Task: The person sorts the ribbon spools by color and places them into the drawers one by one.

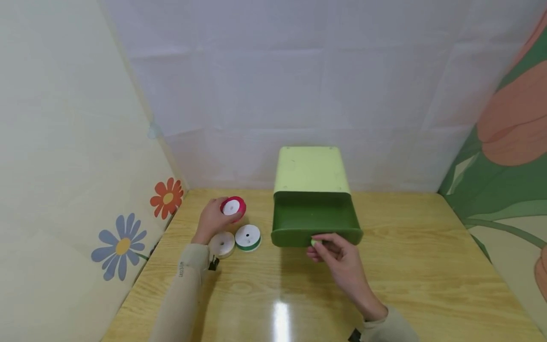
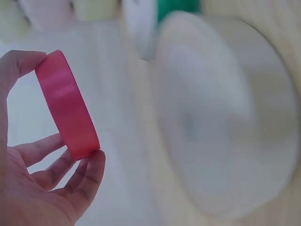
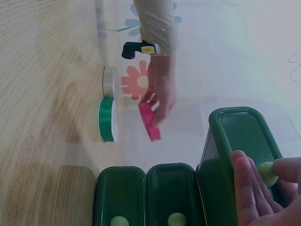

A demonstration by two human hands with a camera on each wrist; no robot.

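Pale sleeves (image 1: 177,299) lie nearest me. My left hand (image 1: 212,221) pinches a red ribbon roll (image 1: 233,208) above the table (image 1: 243,294); near that hand lie a white ribbon roll (image 1: 223,244) and, right of it, a green ribbon roll (image 1: 248,239). Rightmost, my right hand (image 1: 342,260) pinches the knob (image 3: 268,173) of a pulled-out green drawer (image 1: 292,237).
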